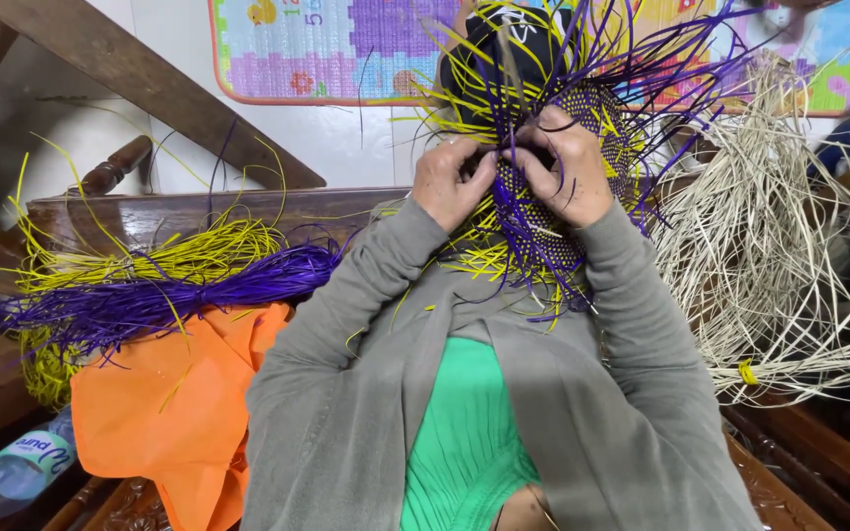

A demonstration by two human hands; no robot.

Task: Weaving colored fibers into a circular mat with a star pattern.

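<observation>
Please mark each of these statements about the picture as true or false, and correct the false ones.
1. Both hands are on the purple and yellow woven piece. True: the left hand and the right hand both grip it.
2. The loose purple strands lie on a blue cloth. False: they lie over an orange cloth.
3. A bundle of pale natural straw lies beside the right arm. True.
4. The plastic bottle stands upright. False: it lies on its side at the lower left.
</observation>
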